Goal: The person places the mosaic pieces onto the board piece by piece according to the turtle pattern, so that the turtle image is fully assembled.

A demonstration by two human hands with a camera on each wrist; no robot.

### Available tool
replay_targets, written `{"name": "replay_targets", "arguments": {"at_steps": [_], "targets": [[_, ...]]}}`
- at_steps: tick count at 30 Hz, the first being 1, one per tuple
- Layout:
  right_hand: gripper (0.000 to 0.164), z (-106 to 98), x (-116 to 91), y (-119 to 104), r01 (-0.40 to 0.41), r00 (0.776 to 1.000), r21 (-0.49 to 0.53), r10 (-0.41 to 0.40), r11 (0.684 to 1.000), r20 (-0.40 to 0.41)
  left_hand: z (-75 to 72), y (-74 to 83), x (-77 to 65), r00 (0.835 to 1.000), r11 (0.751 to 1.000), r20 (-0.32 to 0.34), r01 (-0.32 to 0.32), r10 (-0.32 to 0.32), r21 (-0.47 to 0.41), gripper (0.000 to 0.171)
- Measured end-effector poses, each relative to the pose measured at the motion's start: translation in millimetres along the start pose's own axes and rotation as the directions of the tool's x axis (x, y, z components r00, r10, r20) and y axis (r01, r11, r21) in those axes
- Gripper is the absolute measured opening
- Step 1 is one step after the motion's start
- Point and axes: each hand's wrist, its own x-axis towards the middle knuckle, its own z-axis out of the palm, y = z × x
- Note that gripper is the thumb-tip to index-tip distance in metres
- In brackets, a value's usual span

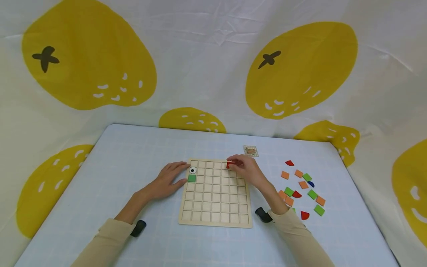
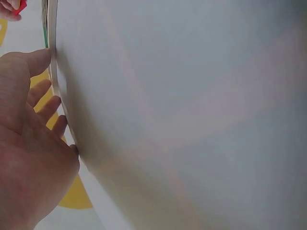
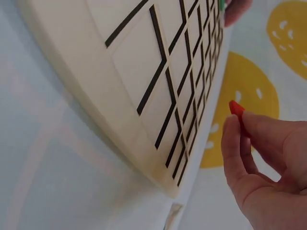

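Note:
A square wooden grid board (image 1: 215, 207) lies on the table. Two pieces sit in its left column: a white disc with a black dot (image 1: 192, 170), like an eye, and a green square tile (image 1: 191, 178) just below. My left hand (image 1: 168, 180) rests at the board's left edge with loosely extended fingers, its thumb touching the side in the left wrist view. My right hand (image 1: 247, 170) pinches a small red tile (image 1: 228, 165) between thumb and fingers over the board's top right corner. In the right wrist view the red tile (image 3: 237, 110) shows clear of the grid, partly hidden by the fingertips.
Loose tiles lie scattered right of the board: orange squares (image 1: 285, 175), green squares (image 1: 312, 194), red quarter-circles (image 1: 305, 215) and a blue rounded piece (image 1: 311, 184). A small picture card (image 1: 251, 151) lies behind the board. A fruit-patterned cloth (image 1: 200, 74) hangs beyond the table.

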Motion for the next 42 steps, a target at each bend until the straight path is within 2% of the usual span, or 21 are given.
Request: {"name": "replay_targets", "arguments": {"at_steps": [5, 24, 37, 42], "targets": [[0.014, 10, 7, -6, 0.012, 1.000, 0.046, -0.012, 0.999, 0.017, -0.6, 0.0, 1.0, 1.000, 1.000, 0.000, -0.003, 0.003, 0.004, 0.056], [0.011, 45, 30, -27, 0.048, 0.988, 0.120, -0.065, 0.992, 0.141, -2.5, 1.1, 3.8, 0.999, 1.000, 0.022, 0.027, -0.028, 0.014, 0.057], [0.014, 58, 41, -30, 0.132, 0.968, 0.052, -0.140, 0.990, 0.210, -3.2, 1.5, 3.5, 0.999, 1.000, 0.026, 0.023, -0.023, 0.005, 0.057], [0.015, 63, 45, -32, 0.141, 0.963, 0.050, -0.149, 0.989, 0.223, -2.8, 2.1, 2.2, 0.999, 1.000, 0.032, 0.026, -0.026, -0.001, 0.057]]}}
